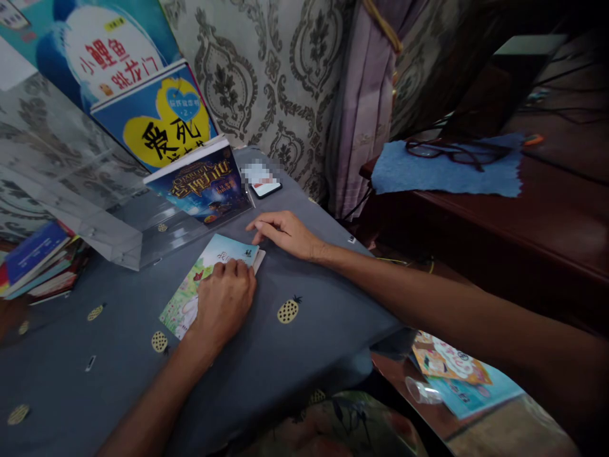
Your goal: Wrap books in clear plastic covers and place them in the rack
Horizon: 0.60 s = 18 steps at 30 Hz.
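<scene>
A small picture book (183, 297) with a pale green and blue cover lies on the grey tablecloth, its cover drawn with plants and a white shape. My left hand (227, 297) presses on it with bent fingers near its right edge; the fingertips are hidden. Just past the book's upper right corner, my right hand (288, 235) hovers over or rests on the cloth, its fingers loosely curved and holding nothing visible. Behind them, a dark blue book (202, 184) stands in a clear plastic rack (118, 238), with a blue and yellow book (157, 120) above it.
A phone (264, 184) lies beside the rack. More books (40, 254) are stacked at the left. To the right, glasses (451, 152) sit on a blue cloth (404, 174) on a dark red surface. Lower down are other books (476, 387) and a clear cup (422, 391).
</scene>
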### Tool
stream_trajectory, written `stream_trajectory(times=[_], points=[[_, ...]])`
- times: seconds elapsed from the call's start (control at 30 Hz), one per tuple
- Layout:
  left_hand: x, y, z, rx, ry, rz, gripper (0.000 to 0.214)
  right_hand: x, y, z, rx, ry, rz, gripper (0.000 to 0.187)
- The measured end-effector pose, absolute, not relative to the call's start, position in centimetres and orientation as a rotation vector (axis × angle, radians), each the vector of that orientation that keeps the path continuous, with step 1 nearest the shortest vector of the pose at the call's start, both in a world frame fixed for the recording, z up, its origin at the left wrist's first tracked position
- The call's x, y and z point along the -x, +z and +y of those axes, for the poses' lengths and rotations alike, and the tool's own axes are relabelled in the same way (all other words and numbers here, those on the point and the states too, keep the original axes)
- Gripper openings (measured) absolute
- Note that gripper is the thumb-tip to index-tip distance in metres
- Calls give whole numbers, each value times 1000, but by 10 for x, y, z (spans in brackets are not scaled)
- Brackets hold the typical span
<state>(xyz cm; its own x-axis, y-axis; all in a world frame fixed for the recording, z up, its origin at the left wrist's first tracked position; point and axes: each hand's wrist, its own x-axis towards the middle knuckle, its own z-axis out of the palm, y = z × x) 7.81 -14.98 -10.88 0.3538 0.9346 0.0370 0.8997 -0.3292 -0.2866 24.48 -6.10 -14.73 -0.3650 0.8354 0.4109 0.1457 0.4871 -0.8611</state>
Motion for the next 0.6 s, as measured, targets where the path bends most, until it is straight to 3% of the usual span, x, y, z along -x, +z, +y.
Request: stream_trajectory(times=[0.6], points=[[-76, -111, -149, 2379, 164, -1625, 41, -245, -145, -63, 856, 919, -1843, 31]])
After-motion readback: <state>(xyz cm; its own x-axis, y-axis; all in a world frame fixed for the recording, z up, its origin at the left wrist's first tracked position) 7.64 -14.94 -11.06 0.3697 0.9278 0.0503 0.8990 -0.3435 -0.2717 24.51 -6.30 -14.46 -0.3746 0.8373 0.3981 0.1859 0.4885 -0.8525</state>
